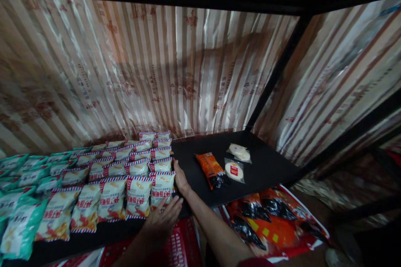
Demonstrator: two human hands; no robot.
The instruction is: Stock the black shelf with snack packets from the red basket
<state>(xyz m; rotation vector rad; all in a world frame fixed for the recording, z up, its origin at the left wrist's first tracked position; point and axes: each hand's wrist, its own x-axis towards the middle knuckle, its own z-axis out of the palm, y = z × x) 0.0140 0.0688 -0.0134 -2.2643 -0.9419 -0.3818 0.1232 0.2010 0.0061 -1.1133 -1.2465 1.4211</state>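
The white packets (162, 187) are plump plastic pillows, glossy, with crimped seams striped in red and blue and red lettering on the front; they stand in close rows on a black shelf (188, 146). The left hand (166, 215) lies flat at the lower front of the rightmost front packet, its grip unclenched, fingers straight and close together. The right hand (181, 177) runs along the right side of the same rows, fingers extended and pointing toward the back, that grip also flat and pinching nothing. Crinkled teal packets (23, 227) crowd in on the left.

The front row stands near the shelf's front edge. Right of the right hand the smooth board is mostly bare, bordered by a black post (278, 75) and backed by a wrinkled, shiny striped sheet (200, 71). On this stretch lie an orange-and-black packet (211, 170) and thin white discs (234, 171) in clear wrap.

Below the right end, a box with a red-and-white rim (297, 252) holds orange and black packets, heaped loosely. A red plastic basket (177, 244) with slotted walls sits under the left hand; its contents are hard to tell.
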